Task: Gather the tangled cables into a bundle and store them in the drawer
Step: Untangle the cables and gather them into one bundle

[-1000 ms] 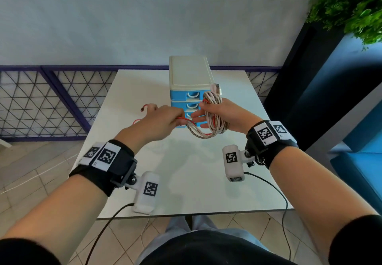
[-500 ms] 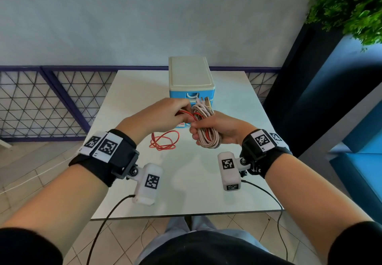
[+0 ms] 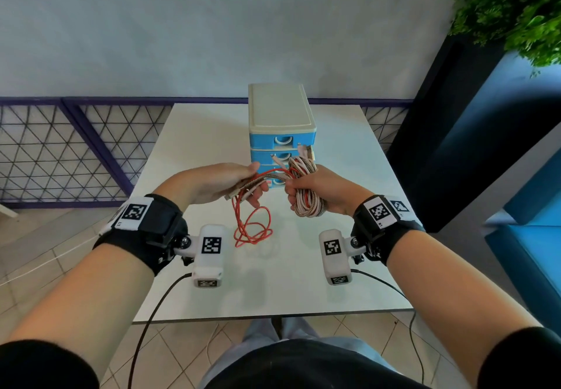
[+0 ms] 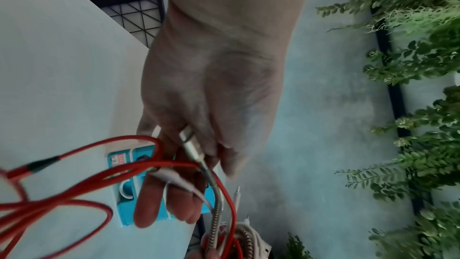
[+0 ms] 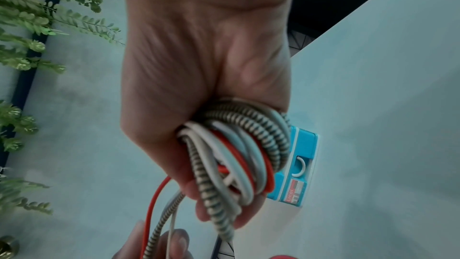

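My right hand (image 3: 306, 190) grips a coiled bundle of cables (image 3: 306, 203) (image 5: 236, 155), white, red and striped braided, held above the white table (image 3: 303, 282). My left hand (image 3: 243, 185) (image 4: 189, 164) holds the loose ends: a striped braided cable with a metal plug (image 4: 193, 145) and a red cable (image 3: 252, 227) (image 4: 62, 200) whose loops hang down to the table. Strands run between the two hands. Behind them stands a small drawer unit (image 3: 280, 121), cream with blue drawers, all closed; its lowest drawer is partly hidden by the hands.
A purple wire-mesh fence (image 3: 69, 152) runs behind the table on the left. A dark planter with a green plant (image 3: 516, 9) stands at the right, and blue seating (image 3: 534, 237) is beside it. Black wrist-camera leads (image 3: 151, 319) hang off the table's near edge.
Both hands have drawn back from the drawer unit and moved apart. The red cable has been pulled off the table's left side and now hangs in loops from my left hand.
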`<state>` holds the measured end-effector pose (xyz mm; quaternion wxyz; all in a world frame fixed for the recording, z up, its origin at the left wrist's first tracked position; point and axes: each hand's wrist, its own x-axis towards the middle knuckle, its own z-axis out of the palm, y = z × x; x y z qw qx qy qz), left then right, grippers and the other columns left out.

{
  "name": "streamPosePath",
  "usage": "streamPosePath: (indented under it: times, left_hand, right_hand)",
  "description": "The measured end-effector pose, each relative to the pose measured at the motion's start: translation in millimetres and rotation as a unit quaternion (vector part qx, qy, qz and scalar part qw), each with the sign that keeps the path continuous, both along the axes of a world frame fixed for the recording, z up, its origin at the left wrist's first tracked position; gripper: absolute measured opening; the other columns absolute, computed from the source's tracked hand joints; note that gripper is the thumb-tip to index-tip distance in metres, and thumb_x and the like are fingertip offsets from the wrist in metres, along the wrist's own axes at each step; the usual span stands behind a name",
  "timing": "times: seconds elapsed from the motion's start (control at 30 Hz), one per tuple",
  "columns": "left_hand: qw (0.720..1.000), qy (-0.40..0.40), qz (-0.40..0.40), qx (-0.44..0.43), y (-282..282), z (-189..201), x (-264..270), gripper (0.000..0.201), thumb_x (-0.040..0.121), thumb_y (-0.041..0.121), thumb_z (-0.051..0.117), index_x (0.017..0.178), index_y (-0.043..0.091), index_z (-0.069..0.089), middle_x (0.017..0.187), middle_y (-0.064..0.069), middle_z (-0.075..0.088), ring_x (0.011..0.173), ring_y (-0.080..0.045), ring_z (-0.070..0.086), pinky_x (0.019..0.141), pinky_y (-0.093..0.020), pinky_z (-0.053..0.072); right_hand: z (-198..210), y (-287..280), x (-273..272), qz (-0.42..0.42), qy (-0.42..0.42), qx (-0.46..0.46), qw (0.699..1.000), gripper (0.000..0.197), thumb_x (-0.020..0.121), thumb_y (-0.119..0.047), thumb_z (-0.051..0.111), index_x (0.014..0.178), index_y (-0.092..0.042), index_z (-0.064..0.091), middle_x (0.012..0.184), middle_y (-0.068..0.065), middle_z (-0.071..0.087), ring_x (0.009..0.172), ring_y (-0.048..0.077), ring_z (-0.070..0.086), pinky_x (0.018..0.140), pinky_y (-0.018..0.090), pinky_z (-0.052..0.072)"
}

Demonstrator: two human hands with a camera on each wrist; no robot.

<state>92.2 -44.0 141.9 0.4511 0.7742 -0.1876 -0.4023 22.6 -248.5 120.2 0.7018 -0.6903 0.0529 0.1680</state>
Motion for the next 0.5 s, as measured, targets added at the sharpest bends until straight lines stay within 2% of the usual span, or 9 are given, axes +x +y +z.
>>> streamPosePath:
  times: [0.13, 0.23, 0.3, 0.37, 0.43, 0.5]
  left_hand:
    - [0.998, 0.000, -0.044, 0.034, 1, -2, -4, 0.046, 0.100, 0.042, 0.028, 0.101, 0.007, 0.057, 0.084, -0.004, 0.062, 0.091, -0.022, 0.065, 0.073, -0.023, 0.047]
    - [0.998, 0.033, -0.050, 0.033, 4, -6, -6, 0.038, 0.101, 0.037, 0.030, 0.094, 0.008, 0.052, 0.081, -0.006, 0.058, 0.084, -0.025, 0.063, 0.085, -0.030, 0.049]
    - [0.999, 0.033, -0.016, -0.006, 3, -10, -9, 0.031, 0.102, 0.032, 0.031, 0.090, 0.010, 0.050, 0.077, -0.004, 0.053, 0.075, -0.021, 0.061, 0.079, -0.028, 0.051]
    - [0.998, 0.006, 0.041, -0.054, -5, -12, -14, 0.028, 0.102, 0.030, 0.031, 0.090, 0.012, 0.049, 0.076, -0.002, 0.051, 0.068, -0.016, 0.059, 0.069, -0.023, 0.051]
    - [0.991, -0.042, 0.088, -0.089, -19, -14, -20, 0.026, 0.102, 0.029, 0.032, 0.092, 0.011, 0.048, 0.077, -0.002, 0.050, 0.065, -0.015, 0.057, 0.068, -0.027, 0.050]
    - [0.983, -0.126, 0.107, -0.081, -33, -13, -28, 0.022, 0.102, 0.028, 0.032, 0.098, 0.012, 0.046, 0.080, -0.001, 0.052, 0.067, -0.015, 0.055, 0.069, -0.032, 0.048]
  right_hand:
    - [-7, 1, 2, -0.031, -0.006, -0.017, 0.999, 0.009, 0.090, -0.001, 0.055, 0.083, -0.005, 0.057, 0.069, 0.010, 0.057, 0.063, 0.022, 0.059, 0.073, 0.042, 0.054]
    - [-11, -3, 3, -0.050, -0.002, -0.019, 0.999, 0.005, 0.089, -0.002, 0.056, 0.085, -0.004, 0.057, 0.070, 0.011, 0.057, 0.064, 0.023, 0.059, 0.073, 0.042, 0.054]
    - [-11, -2, 3, -0.057, 0.001, 0.001, 0.998, 0.008, 0.091, -0.005, 0.057, 0.083, -0.006, 0.057, 0.071, 0.010, 0.057, 0.064, 0.022, 0.059, 0.071, 0.041, 0.054]
    - [-11, 2, 3, -0.068, -0.005, 0.042, 0.997, 0.012, 0.094, -0.020, 0.060, 0.088, -0.009, 0.057, 0.071, 0.006, 0.057, 0.062, 0.018, 0.060, 0.070, 0.040, 0.054]
    - [-10, 10, 4, -0.079, -0.011, 0.071, 0.994, 0.028, 0.092, -0.038, 0.059, 0.098, -0.011, 0.056, 0.072, 0.004, 0.057, 0.063, 0.017, 0.062, 0.071, 0.040, 0.055]
    - [-8, 16, 5, -0.088, -0.014, 0.097, 0.991, 0.040, 0.092, -0.049, 0.053, 0.104, -0.011, 0.059, 0.076, 0.005, 0.062, 0.067, 0.017, 0.065, 0.071, 0.038, 0.056]
